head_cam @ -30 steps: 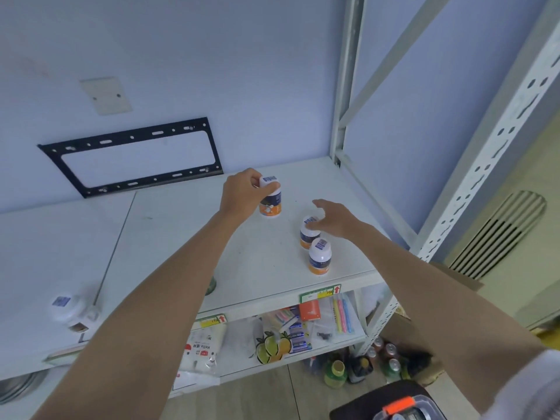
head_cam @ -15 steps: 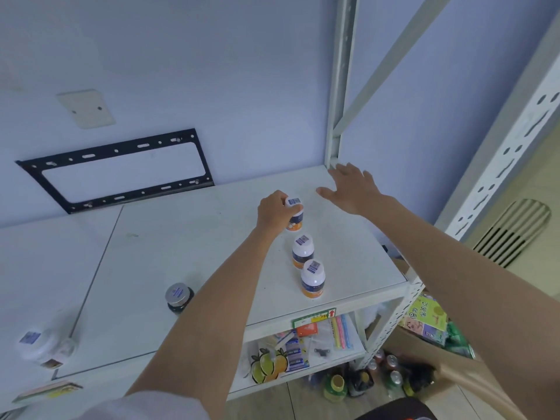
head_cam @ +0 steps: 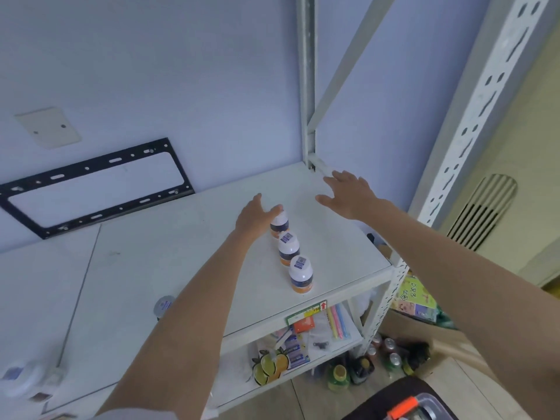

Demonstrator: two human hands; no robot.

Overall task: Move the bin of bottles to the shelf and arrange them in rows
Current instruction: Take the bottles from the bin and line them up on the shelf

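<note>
Landmark: white shelf (head_cam: pixel 188 268), top board of a metal rack.
Bottles: three white-capped bottles with dark and orange labels, upright in one row near the shelf's right front corner; front bottle (head_cam: pixel 300 275), middle bottle (head_cam: pixel 288 248), rear bottle (head_cam: pixel 279 225).
Left hand (head_cam: pixel 254 216): over the shelf, at the left side of the rear bottle; fingers loosely spread, fingertips at its cap; a closed grip is not evident.
Right hand (head_cam: pixel 348 192): above the shelf's right rear corner, fingers straight and spread, holding nothing.
Small jar (head_cam: pixel 163 304): on the shelf left of the row, partly behind the left forearm.
Bin (head_cam: pixel 403 404): dark, orange clasp, below the shelf's front right, at the frame's bottom edge.
</note>
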